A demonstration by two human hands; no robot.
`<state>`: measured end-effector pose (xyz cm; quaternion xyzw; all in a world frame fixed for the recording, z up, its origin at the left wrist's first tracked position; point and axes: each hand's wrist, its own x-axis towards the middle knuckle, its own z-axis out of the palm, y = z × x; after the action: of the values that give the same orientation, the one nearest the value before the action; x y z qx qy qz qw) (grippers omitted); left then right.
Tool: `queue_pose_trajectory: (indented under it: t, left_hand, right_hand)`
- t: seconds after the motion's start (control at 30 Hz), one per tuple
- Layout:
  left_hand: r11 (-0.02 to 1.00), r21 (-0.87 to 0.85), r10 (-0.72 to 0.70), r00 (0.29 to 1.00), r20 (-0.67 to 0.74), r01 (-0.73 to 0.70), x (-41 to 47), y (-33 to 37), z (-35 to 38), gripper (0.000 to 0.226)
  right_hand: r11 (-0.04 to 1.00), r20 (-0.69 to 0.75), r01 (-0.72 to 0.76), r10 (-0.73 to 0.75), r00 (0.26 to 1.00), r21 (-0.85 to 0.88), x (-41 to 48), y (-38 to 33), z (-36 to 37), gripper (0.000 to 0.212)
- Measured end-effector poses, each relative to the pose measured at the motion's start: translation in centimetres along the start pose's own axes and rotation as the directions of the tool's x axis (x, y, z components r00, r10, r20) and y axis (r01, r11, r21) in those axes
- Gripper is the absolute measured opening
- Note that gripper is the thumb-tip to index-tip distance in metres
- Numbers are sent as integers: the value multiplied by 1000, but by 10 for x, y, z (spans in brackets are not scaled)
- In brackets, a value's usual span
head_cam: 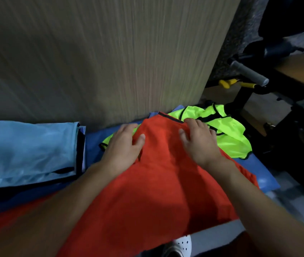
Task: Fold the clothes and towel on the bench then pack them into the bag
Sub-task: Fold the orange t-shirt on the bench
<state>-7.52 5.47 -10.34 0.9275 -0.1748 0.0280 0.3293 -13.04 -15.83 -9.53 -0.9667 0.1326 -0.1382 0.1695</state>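
My left hand (123, 143) and right hand (199, 141) lie spread and flat on the orange-red shirt (156, 179), pressing near its dark-trimmed far edge. Neither pinches any cloth. The shirt drapes from under my palms back toward me, over the near edge of the blue bench (266, 180). It looks thin, light and limp, probably a little slick, so I judge it best taken by the far corners or side hems and not bunched in the middle. Just beyond my fingers, partly under the shirt, lies a crumpled neon-yellow vest (227, 134). It could drag along. To my left sits a folded light-blue garment (26, 151). The wood-grain panel (110, 52) stands close ahead and the black gym frame (249, 93) crowds my right — free room is toward me. I see no bag.
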Motion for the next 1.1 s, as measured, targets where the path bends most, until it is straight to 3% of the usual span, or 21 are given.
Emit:
queue_pose_trajectory:
  t: [0.1,0.23,0.37,0.5,0.6,0.73,0.87,1.03,1.1]
  left_hand:
    - [991,-46,-127,992,26,128,35,-8,12,48]
    - [979,-98,-173,984,51,177,60,-11,20,47]
    - [986,-81,-140,987,79,146,71,-12,22,17]
    - [985,-140,-103,995,11,103,75,-11,21,21]
    - [975,-196,-96,993,65,107,78,-11,21,16]
    - [973,-165,-140,980,143,163,75,-18,24,31]
    - [963,-190,-154,970,189,190,73,-13,19,52]
    - [948,-237,-167,966,199,213,75,-14,22,51]
    - [949,-240,-157,966,205,205,74,-14,21,47]
  right_hand:
    - [999,62,14,-17,998,50,44,-5,12,38]
    - [999,95,33,-35,995,22,80,-4,30,24]
    - [991,192,111,-95,977,-75,88,-2,39,17]
    - [989,59,139,-141,988,45,98,-7,30,8]
    - [994,18,98,-99,995,54,108,-5,33,8]
    - [998,160,45,-53,986,53,113,7,50,10]
    - [989,172,29,-54,984,146,115,5,50,27]
    - [988,187,41,-69,980,150,109,-5,43,20]
    - [973,157,39,-76,985,229,107,-5,37,10]
